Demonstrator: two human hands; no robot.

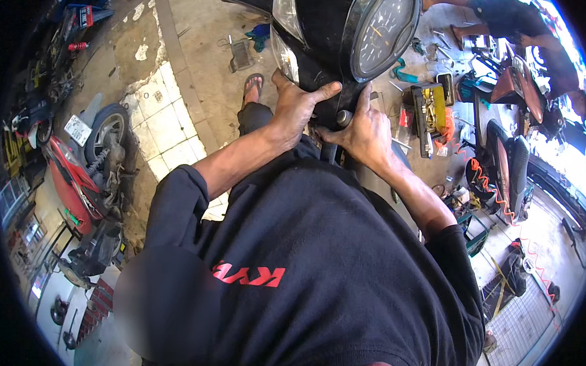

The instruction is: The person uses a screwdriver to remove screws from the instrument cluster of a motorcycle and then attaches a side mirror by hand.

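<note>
A black motorcycle front cowl [320,37] with a round speedometer [386,31] and clear lamp lenses [287,57] is at the top middle, in front of my body. My left hand [295,109] grips the cowl's lower left edge, its thumb pressed on the black shell and its fingers around the side by the lens. Below the speedometer, my right hand [367,134] is closed at the cowl's lower edge, index finger up against the shell and thumb stretched left. Beside that thumb sits a small round grey cap [344,118]. What lies under the cowl is hidden.
A red motorcycle [73,184] stands at the left. On the right, another person [526,29] bends near a partly dismantled motorcycle [522,81]. A yellow toolbox [432,113], scattered tools and a coiled orange hose [490,182] lie on the floor.
</note>
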